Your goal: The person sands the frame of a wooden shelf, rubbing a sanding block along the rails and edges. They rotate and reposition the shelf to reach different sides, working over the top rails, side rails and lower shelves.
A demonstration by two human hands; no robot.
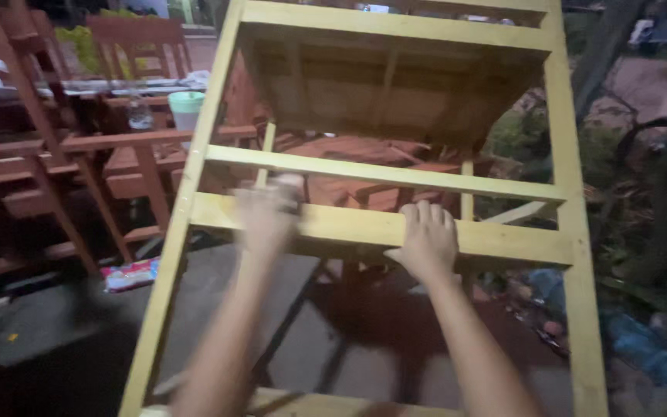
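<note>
A pale yellow wooden frame [573, 232] with crossbars and a boxed top stands tilted in front of me and fills most of the view. My right hand [424, 241] lies with its fingers over the lower wide crossbar [503, 241] and grips it. My left hand [266, 212] is blurred; it sits on the same crossbar further left, and its fingers seem to wrap the bar. Both forearms reach up from the bottom edge.
Reddish-brown wooden chairs [133, 147] and benches stand behind and to the left. A pale green cup [186, 110] and a clear bottle [139, 114] rest on one. A colourful wrapper [130, 273] lies on the dark ground. Plants and litter are at right.
</note>
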